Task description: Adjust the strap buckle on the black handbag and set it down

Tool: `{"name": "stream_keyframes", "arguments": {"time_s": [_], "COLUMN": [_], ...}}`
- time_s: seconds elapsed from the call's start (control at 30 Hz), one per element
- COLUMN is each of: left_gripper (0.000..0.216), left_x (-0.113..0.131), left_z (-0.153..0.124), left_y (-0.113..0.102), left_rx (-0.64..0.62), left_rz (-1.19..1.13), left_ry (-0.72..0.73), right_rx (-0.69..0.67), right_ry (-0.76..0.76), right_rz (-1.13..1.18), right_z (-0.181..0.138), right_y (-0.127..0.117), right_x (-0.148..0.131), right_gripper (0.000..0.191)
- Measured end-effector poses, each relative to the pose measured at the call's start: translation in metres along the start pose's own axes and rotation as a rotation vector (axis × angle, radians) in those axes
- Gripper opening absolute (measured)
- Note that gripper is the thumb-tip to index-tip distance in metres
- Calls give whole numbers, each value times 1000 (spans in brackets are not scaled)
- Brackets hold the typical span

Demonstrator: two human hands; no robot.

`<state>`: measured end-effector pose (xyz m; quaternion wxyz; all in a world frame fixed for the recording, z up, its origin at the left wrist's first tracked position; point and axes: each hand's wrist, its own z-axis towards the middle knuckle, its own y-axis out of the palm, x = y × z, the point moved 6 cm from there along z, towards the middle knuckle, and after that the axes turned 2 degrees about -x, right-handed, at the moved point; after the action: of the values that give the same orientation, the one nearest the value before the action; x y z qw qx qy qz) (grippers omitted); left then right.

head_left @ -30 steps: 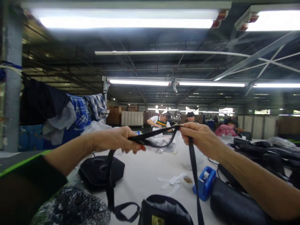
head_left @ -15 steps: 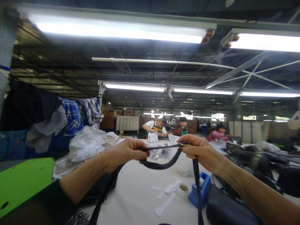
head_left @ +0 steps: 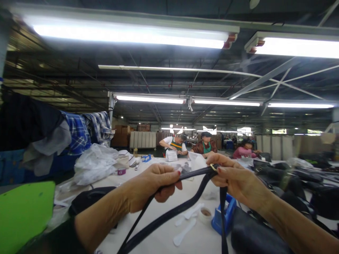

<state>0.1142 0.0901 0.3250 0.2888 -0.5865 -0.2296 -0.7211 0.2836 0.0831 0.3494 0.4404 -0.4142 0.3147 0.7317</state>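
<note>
A black bag strap (head_left: 169, 213) stretches between both my hands above a white table (head_left: 159, 240). My left hand (head_left: 153, 185) is closed, pinching the strap near its middle, and the strap runs down from it to the bottom edge. My right hand (head_left: 233, 181) is closed on the strap's end at a small gold metal ring (head_left: 213, 167). A second length of the strap hangs straight down from my right hand.
A blue tape dispenser (head_left: 225, 217), a small round pot (head_left: 206, 213) and white plastic spatulas (head_left: 185, 231) lie on the table. Black bags (head_left: 280, 180) pile at the right, a plastic bag (head_left: 94, 164) at the left. Three people work at the far end.
The loop of strap between my hands has grown longer and sagged lower. My hands stayed close together. The view shifted slightly.
</note>
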Motion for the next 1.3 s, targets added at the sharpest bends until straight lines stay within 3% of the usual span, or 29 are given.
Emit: {"name": "stream_keyframes", "arguments": {"time_s": [0.1, 0.23, 0.4, 0.63, 0.9, 1.03, 1.23, 1.3], "left_gripper": [31, 32, 33, 26, 23, 25, 16, 21], "left_x": [-9, -11, -10, -14, -24, -17, -23, -28], "left_z": [8, 16, 20, 26, 34, 34, 34, 32], "left_y": [14, 24, 27, 28, 36, 34, 31, 29], "left_rx": [-26, 32, 18, 117, 140, 202, 161, 127], "left_rz": [0, -35, -89, -25, -12, -11, -11, -71], "left_ry": [-9, 29, 52, -16, 1, 56, -74, -114], "right_rx": [35, 39, 57, 102, 109, 80, -3, 71], "right_ry": [-51, -81, -53, 5, 60, 31, -166, -258], "right_rz": [22, 20, 7, -21, 8, -251, -842, -919], "right_z": [-2, -4, -5, -12, -15, -13, -13, -14], "right_y": [2, 6, -1, -12, -3, -8, -10, -13], "right_x": [3, 9, 17, 34, 52, 35, -5, -12], "right_gripper": [26, 26, 26, 29, 28, 27, 12, 11]}}
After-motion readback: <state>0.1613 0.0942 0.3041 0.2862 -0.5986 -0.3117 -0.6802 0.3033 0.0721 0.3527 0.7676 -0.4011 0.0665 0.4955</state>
